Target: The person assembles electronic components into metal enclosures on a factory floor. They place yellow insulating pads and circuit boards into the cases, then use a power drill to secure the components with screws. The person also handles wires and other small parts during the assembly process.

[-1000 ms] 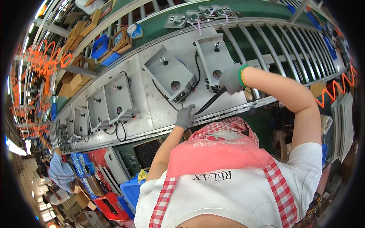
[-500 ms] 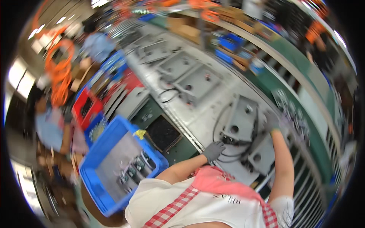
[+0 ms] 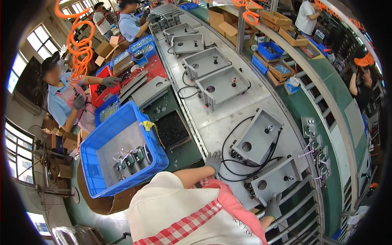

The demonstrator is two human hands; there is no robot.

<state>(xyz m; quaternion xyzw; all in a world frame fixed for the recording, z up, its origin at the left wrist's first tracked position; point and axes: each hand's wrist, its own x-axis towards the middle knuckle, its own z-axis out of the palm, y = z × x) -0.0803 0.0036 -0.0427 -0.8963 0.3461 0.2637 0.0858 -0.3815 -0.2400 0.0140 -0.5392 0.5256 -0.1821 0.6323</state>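
Your left hand, in a grey glove, rests flat with fingers spread on the edge of the conveyor table, holding nothing, just beside a loop of black cable. Your right hand, also gloved, sits at the near corner of a grey metal box; you cannot tell whether it grips the box or only touches it. That box lies tilted at the table's near end, touching a second grey metal box behind it. Left of your left hand, a blue crate holds a few small parts. Further along the table, more metal boxes stand in a row.
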